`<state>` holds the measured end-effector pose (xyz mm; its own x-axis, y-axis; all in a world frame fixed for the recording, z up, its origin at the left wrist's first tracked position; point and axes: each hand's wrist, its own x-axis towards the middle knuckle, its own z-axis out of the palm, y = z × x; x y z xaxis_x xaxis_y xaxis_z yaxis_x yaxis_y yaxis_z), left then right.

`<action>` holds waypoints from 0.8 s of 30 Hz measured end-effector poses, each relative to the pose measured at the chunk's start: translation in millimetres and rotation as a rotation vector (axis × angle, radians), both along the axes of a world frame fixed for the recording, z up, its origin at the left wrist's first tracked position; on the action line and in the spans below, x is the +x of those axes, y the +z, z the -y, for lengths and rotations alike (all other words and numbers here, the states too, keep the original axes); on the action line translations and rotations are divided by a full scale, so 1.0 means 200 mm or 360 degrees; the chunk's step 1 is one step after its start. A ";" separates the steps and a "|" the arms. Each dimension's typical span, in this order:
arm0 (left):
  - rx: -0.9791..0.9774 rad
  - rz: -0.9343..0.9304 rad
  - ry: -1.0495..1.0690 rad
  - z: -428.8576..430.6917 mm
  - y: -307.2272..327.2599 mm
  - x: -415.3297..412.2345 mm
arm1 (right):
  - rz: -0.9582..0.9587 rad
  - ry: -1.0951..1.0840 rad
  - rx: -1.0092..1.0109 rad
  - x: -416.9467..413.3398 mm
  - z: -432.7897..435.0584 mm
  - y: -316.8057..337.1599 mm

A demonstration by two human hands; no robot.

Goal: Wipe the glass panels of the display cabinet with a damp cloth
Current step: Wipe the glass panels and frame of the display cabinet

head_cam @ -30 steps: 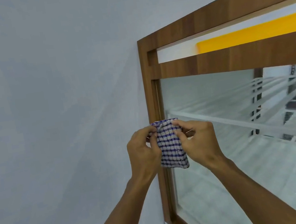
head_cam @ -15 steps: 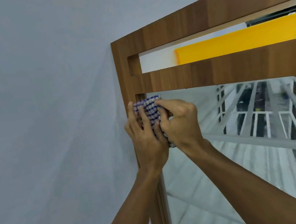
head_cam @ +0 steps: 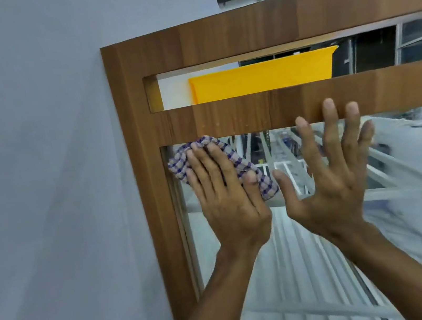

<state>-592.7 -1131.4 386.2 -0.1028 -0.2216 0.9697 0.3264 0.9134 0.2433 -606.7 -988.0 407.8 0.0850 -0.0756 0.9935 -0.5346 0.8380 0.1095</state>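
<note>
Cloth, held by 2 hands half a second before, was now pressed flat by your left hand alone on the glass panel, at its top left corner. Your right hand was spread and empty, so wiping could begin.

Pale grey wall at left, yellow board, perhaps plastic, seen through upper slot

The cabinet frame was brown wood-grain with a smooth, low-sheen finish. Its glass panel was glossy and strongly reflective. The checked cloth looked soft, woven and matt. The wall was plain matt.
</note>
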 end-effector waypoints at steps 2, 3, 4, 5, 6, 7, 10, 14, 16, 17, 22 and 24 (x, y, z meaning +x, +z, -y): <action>-0.0329 0.0015 -0.0068 -0.09 -0.02 -0.01 | 0.0071 -0.0028 0.0016 -0.01 -0.03 0.01; -0.0479 -0.0001 -0.0071 -0.09 -0.04 -0.02 | 0.0070 -0.0024 0.0029 -0.01 -0.04 0.01; -0.0520 -0.0027 -0.0056 -0.06 -0.06 -0.02 | 0.0067 -0.0019 0.0038 -0.01 -0.03 0.01; -0.0440 -0.0052 -0.0031 -0.02 -0.06 -0.03 | 0.0072 -0.0019 0.0037 -0.01 -0.03 0.01; -0.0274 -0.0070 0.0008 0.02 -0.06 -0.04 | 0.0083 -0.0029 0.0029 -0.01 -0.02 0.00; -0.0076 -0.0083 0.0053 0.05 -0.04 -0.03 | 0.0098 -0.0048 0.0021 -0.01 -0.01 0.00; 0.0143 -0.0057 0.0053 -0.03 0.03 -0.01 | 0.0121 -0.0071 0.0009 0.00 0.00 0.00; -0.0579 -0.0034 -0.0053 -0.14 0.00 -0.03 | 0.0122 0.0070 0.0047 0.01 -0.05 0.01; -0.0606 -0.0043 -0.0060 -0.10 -0.01 -0.04 | 0.0127 0.0014 0.0115 0.01 -0.11 0.00; -0.0467 -0.0049 -0.0046 -0.10 -0.02 -0.04 | 0.0125 -0.0039 0.0143 0.01 -0.15 -0.02; -0.0356 0.0001 -0.0102 -0.34 0.01 -0.01 | 0.0135 -0.0118 0.0202 -0.02 -0.30 -0.05; -0.0682 -0.0024 -0.0152 -0.36 0.00 -0.03 | 0.0142 -0.0163 0.0208 -0.04 -0.37 -0.07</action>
